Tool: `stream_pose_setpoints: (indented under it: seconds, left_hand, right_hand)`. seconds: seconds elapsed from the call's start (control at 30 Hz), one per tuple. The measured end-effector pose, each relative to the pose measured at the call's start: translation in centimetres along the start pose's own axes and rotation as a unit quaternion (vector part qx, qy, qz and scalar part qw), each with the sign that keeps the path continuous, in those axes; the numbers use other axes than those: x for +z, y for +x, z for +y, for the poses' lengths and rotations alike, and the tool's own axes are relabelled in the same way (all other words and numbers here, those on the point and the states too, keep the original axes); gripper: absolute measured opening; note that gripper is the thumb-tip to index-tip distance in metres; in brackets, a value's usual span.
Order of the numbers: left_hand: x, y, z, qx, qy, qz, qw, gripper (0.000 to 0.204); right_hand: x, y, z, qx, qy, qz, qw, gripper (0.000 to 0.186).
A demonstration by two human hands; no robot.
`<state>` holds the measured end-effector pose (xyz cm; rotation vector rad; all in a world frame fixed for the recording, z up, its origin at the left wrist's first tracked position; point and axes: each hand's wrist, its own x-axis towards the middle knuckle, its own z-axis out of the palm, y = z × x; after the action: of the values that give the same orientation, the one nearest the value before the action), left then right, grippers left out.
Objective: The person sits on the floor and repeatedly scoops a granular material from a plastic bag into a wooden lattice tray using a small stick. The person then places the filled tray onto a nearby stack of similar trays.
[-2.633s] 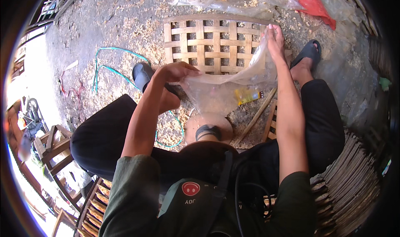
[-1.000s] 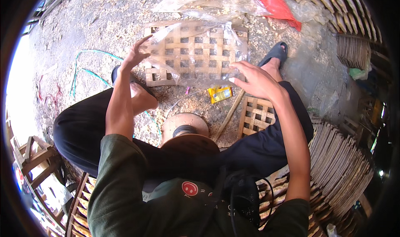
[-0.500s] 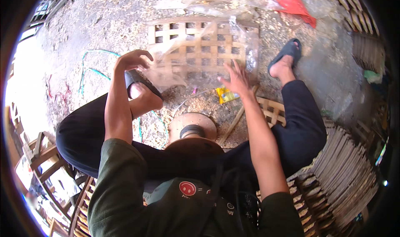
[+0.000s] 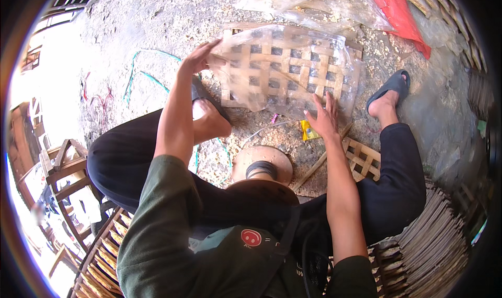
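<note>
A woven lattice panel of flat light-brown strips lies on the ground in front of me. A clear, wrinkled plastic sheet is spread over most of it. At the panel's left edge is my left hand, its fingers stretched out beside the sheet's edge; whether it touches the plastic I cannot tell. My right hand has its fingers spread over the near right edge of the sheet and holds nothing. Just left of its wrist lies a small yellow packet.
Between my legs stands a wooden spool wound with dark cord. A smaller lattice piece and a thin stick lie by my right leg. Red plastic sheeting is at the far right, stacked strips at the near right, a wooden frame left.
The view has shifted, so the scene sits further right. The plastic lies flatter and covers more of the panel. My left hand has moved farther out; my right hand has come slightly nearer.
</note>
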<state>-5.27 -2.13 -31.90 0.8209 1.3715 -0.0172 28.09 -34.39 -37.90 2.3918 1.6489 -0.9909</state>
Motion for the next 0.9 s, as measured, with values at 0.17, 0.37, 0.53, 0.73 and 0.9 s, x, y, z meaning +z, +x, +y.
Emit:
stream_pose_setpoints:
  seconds: [0.17, 0.37, 0.53, 0.73, 0.9]
  left_hand:
    - [-3.2, 3.2, 0.1, 0.13, 0.135, -0.078, 0.979, 0.08]
    - [-1.4, 0.1, 2.7, 0.121, 0.087, -0.293, 0.944, 0.086]
    - [-1.1, 0.1, 1.2, 0.179, -0.02, -0.171, 0.969, 0.068]
    - [-2.0, 2.0, -1.6, 0.191, 0.095, -0.002, 0.977, 0.094]
    - [-1.6, 3.3, -2.5, 0.259, 0.365, 0.101, 0.889, 0.105]
  right_hand:
    - [0.3, 0.1, -0.5, -0.022, 0.024, 0.004, 0.999, 0.073]
    - [0.3, -0.2, 0.2, -0.03, 0.023, 0.019, 0.999, 0.071]
    - [0.9, -0.2, 0.1, -0.021, 0.036, 0.029, 0.999, 0.071]
    - [0.4, -0.2, 0.0, -0.033, 0.012, 0.028, 0.999, 0.071]
    - [-0.1, -1.0, 0.5, -0.032, 0.017, 0.094, 0.995, 0.061]
